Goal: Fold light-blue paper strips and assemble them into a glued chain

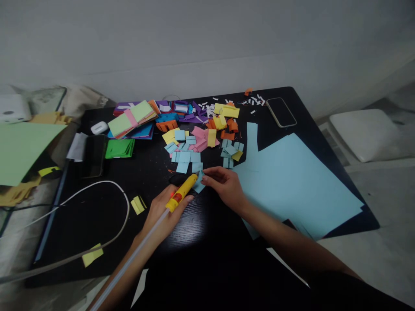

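My left hand is wrapped round a yellow hot glue gun with a small red light. A long translucent glue stick trails from its back over my forearm. The gun's tip touches or nearly touches a small light blue paper piece. From the other side, my right hand pinches that piece between thumb and fingers. Just beyond both hands lie several folded light blue paper pieces, mixed with pink paper pieces and yellow ones.
Large light blue sheets cover the table's right side, near a phone. Stacked coloured paper strips, green papers, an earbud case and a dark phone are at left. A white cable loops over the black table.
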Demonstrator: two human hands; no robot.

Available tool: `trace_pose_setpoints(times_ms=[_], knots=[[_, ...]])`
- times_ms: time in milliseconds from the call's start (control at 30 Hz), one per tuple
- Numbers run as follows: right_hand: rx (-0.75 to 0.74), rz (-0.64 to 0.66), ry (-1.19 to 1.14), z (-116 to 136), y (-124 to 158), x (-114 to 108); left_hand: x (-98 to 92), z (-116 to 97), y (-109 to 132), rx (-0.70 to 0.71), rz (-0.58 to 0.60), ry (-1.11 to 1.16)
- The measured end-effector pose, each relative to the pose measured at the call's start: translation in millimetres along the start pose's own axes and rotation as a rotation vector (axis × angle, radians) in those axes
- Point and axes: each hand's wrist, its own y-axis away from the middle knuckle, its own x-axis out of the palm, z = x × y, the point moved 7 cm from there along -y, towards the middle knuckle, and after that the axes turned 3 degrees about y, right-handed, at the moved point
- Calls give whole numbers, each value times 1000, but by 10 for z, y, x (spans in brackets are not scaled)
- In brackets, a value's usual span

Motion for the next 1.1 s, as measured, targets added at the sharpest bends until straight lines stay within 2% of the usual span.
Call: trace_pose_setpoints(times_ms=[267, 833, 967, 1100], knots=[[11, -15, 8, -20, -18, -18, 36, -35, 49, 39, 98, 15], [11, -7, -22, -15, -18, -4, 12, 6, 64, -11, 72, 7], [5, -21, 10, -13, -21, -17, -122, 69, 36, -49, 4, -26], [-15, -22, 41, -6, -29, -24, -431, 290, -20, -156, -136, -165]])
